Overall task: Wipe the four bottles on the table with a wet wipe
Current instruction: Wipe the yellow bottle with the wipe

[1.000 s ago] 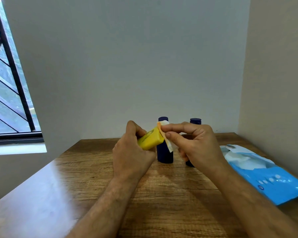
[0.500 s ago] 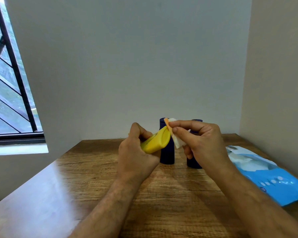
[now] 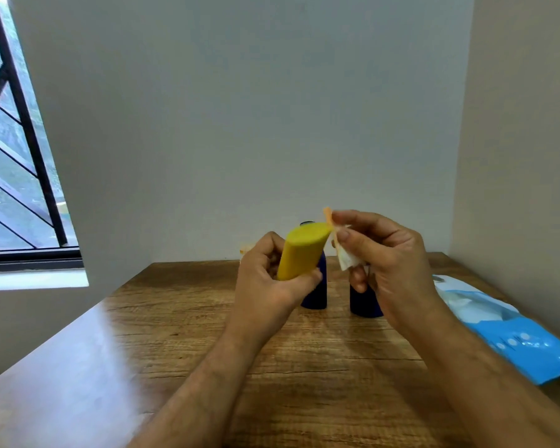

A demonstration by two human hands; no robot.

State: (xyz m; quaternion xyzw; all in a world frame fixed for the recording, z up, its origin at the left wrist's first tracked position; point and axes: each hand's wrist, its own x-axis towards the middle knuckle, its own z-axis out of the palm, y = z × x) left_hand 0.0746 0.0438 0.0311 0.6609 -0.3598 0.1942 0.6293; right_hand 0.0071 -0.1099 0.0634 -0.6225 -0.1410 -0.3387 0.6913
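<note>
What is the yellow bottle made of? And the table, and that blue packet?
The yellow bottle looks like smooth matte plastic: one even colour, no glassy shine. The table looks like wood, or a wood-look coating, with brown grain lines and a soft sheen near the window side. The blue packet seems to be thin plastic film, glossy and crinkled.

Left hand [image 3: 265, 286] gripping tilted yellow bottle [image 3: 299, 252]; right hand [image 3: 388, 263] pinching wet wipe [image 3: 345, 257] against its end, above counter [image 3: 304, 367].
</note>
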